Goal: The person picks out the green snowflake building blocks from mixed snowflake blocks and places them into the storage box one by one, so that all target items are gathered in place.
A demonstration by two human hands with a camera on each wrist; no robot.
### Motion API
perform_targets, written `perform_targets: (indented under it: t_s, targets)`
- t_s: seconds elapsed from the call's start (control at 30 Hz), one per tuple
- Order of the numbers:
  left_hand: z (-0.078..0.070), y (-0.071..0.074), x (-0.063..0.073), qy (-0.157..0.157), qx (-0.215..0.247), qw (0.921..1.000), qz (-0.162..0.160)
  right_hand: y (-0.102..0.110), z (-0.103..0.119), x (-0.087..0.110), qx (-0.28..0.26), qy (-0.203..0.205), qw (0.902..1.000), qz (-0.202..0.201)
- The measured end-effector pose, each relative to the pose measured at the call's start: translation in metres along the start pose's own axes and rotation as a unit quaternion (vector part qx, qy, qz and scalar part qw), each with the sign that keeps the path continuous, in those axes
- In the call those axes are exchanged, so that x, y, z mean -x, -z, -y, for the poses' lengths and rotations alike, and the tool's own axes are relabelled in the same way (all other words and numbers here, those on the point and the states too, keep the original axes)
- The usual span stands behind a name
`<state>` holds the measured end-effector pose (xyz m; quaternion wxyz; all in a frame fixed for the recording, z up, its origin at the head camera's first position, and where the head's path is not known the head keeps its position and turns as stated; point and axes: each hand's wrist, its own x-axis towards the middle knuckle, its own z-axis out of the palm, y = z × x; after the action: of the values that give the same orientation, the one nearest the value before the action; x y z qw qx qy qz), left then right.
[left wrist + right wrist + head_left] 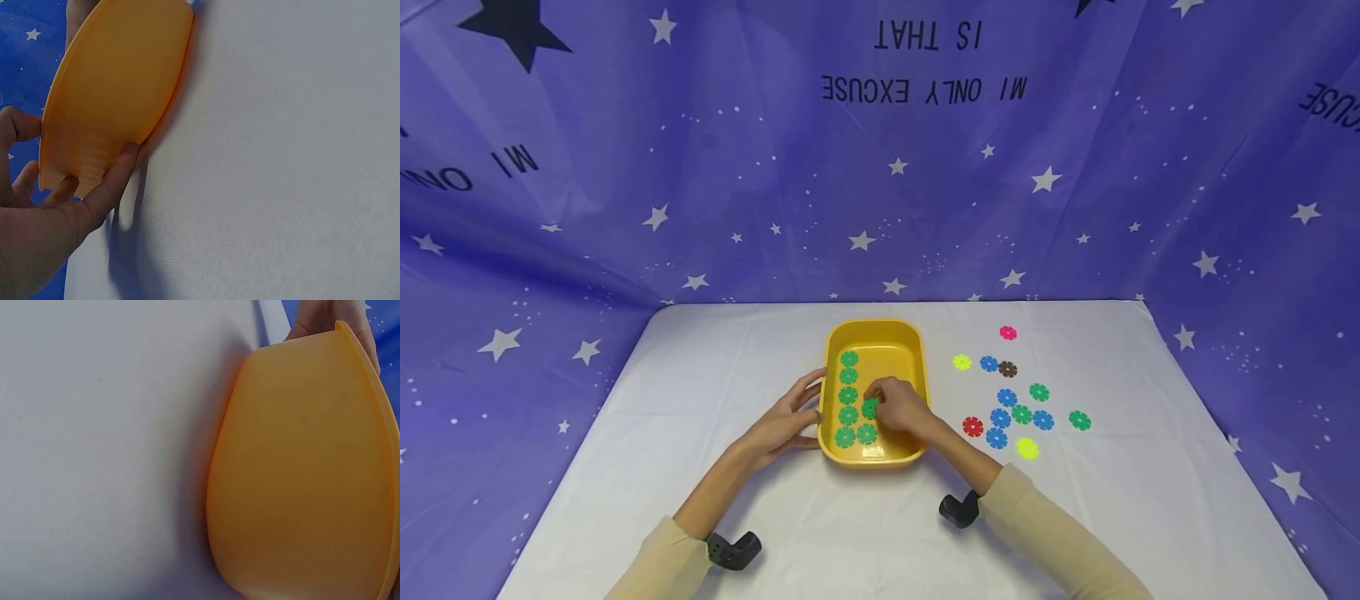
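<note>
Right grip (904, 407): pinching green notched disc (869, 409) | left grip (781, 423): holding yellow tub (887, 362) edge | more green discs (847, 395) left of right grip

Now snowflake discs (847, 395) are lined up inside the left of the tub (891, 360), stray discs (1007, 398) are scattered rightward across the tablecloth (737, 358), all backed by the curtain (827, 196).

Your white-covered table (715, 367)
Before you, a yellow tray (887, 357) sits near its middle; loose blue, green, yellow, red, pink and brown discs (1022, 416) lie right.
</note>
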<state>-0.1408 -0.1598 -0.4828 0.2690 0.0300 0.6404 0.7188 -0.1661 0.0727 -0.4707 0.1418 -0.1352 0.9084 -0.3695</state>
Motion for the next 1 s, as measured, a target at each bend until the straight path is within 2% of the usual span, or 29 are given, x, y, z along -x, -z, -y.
perform_targets:
  t_s: [0.33, 0.57, 0.67, 0.8, 0.9, 1.0]
  targets:
    - [0.001, -0.001, -0.001, 0.000, -0.003, 1.0000, 0.001, -0.001, -0.003, 0.000, 0.026, 0.029, 0.9992, -0.005]
    - [0.001, -0.001, -0.001, -0.002, -0.004, 1.0000, -0.002, 0.007, 0.004, 0.005, 0.017, 0.035, 0.9991, -0.016]
    - [0.002, 0.000, -0.002, 0.000, -0.002, 1.0000, -0.003, 0.023, 0.012, 0.013, -0.005, 0.020, 0.9994, -0.028]
    - [0.001, 0.000, -0.001, -0.002, -0.004, 1.0000, -0.004, 0.056, 0.018, 0.025, -0.034, 0.000, 0.9975, -0.062]
    - [0.000, -0.001, -0.001, -0.003, -0.004, 1.0000, -0.004, 0.084, 0.009, 0.034, -0.033, 0.007, 0.9949, -0.095]
    - [0.000, -0.001, -0.001, -0.001, -0.001, 1.0000, -0.004, 0.109, -0.010, 0.044, -0.022, 0.014, 0.9919, -0.124]
